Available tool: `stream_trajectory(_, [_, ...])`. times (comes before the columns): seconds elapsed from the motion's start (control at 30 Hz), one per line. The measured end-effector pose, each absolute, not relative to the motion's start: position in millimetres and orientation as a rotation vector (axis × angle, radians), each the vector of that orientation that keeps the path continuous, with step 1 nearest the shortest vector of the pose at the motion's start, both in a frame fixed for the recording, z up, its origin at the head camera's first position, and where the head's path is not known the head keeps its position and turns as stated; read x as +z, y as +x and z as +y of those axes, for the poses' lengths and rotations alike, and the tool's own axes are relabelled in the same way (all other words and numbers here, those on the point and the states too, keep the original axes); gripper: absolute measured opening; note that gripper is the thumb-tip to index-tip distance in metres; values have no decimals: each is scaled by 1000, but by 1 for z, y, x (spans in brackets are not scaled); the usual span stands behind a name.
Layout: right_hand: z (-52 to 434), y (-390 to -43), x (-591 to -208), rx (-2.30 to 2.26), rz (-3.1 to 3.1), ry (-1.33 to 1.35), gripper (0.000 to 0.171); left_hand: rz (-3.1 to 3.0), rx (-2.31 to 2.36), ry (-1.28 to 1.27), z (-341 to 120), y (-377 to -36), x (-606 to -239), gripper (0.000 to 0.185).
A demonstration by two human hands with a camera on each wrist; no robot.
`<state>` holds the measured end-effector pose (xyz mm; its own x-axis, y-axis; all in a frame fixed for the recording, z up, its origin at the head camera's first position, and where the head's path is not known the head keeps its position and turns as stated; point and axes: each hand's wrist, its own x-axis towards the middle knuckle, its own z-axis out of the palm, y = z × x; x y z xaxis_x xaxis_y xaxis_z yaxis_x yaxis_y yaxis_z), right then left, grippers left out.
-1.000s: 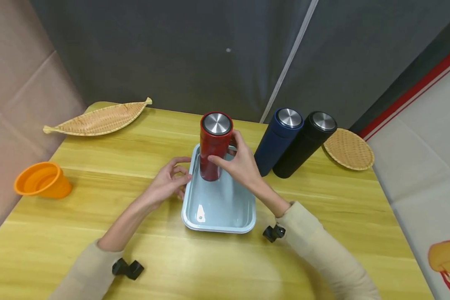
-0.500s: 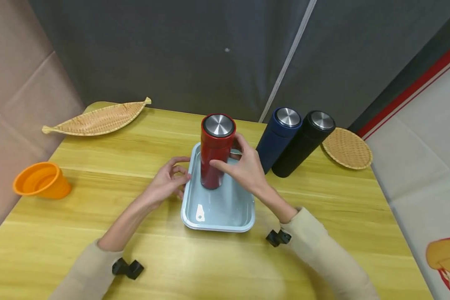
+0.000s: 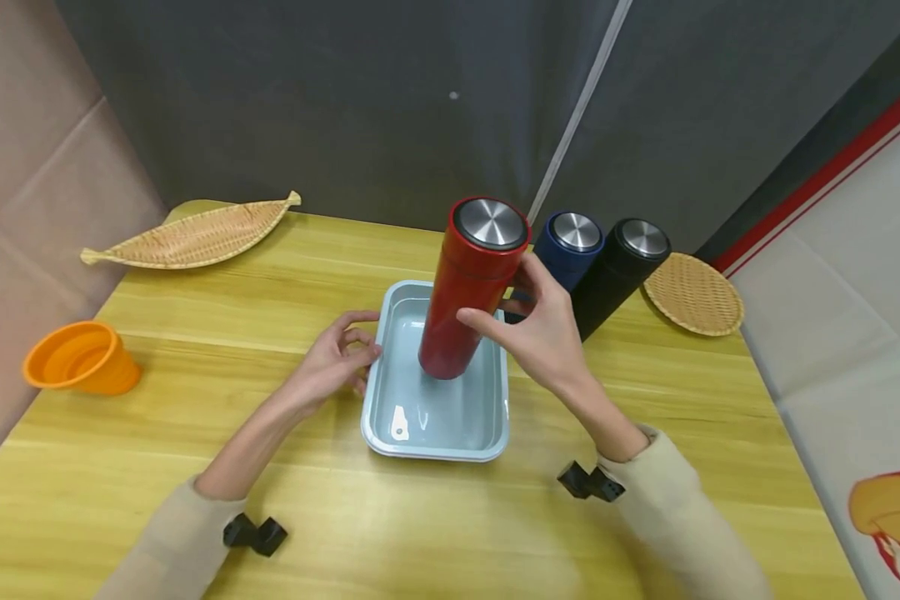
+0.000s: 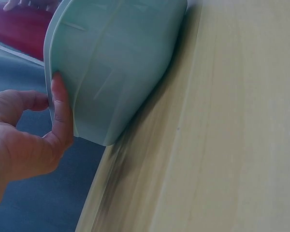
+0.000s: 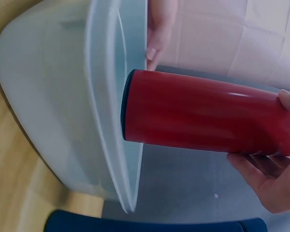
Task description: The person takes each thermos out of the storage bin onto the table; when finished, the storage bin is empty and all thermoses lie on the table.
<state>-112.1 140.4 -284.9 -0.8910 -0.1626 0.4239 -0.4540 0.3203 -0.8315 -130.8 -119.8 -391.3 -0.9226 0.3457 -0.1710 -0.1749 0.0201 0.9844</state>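
Observation:
My right hand (image 3: 543,333) grips a red thermos (image 3: 465,300) with a steel-topped lid, thumb on one side and fingers around the other. The thermos tilts a little, its lid leaning right, over a light blue rectangular plastic container (image 3: 435,448). In the right wrist view, the base of the red thermos (image 5: 198,113) shows at the container's rim (image 5: 106,106). At the container's left side, my left hand (image 3: 337,358) pinches the rim. In the left wrist view, one finger (image 4: 63,111) lies along the outer wall of the container (image 4: 116,67).
A blue thermos (image 3: 566,250) and a black thermos (image 3: 615,275) stand together just right of the container, the blue one partly hidden. A round woven tray (image 3: 693,296) lies behind them. On the left are a boat-shaped woven basket (image 3: 195,237) and an orange cup (image 3: 82,358).
My right hand has raised the red thermos out of the container and moved it right, tilting its top rightward. The left hand stays at the rim.

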Motion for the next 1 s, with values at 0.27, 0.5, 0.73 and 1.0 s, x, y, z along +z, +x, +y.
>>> stream_trajectory(0.27, [159,-103,-275,1546,-2318,509,63,1965,1947,175,-119,-131,-391,58])
stream_trajectory(0.5, [174,-96,-268,1536,-2291,492,60,1954,1954,171,-119,-131,-391,58])
stream_trajectory(0.73, [191,-90,-262,1481,-2299,441,58,1937,1966,172,-119,-131,-390,59])
stream_trajectory(1.0, [213,-81,-268,1466,-2298,353,60,1949,1957,163,-120,-130,-391,59])
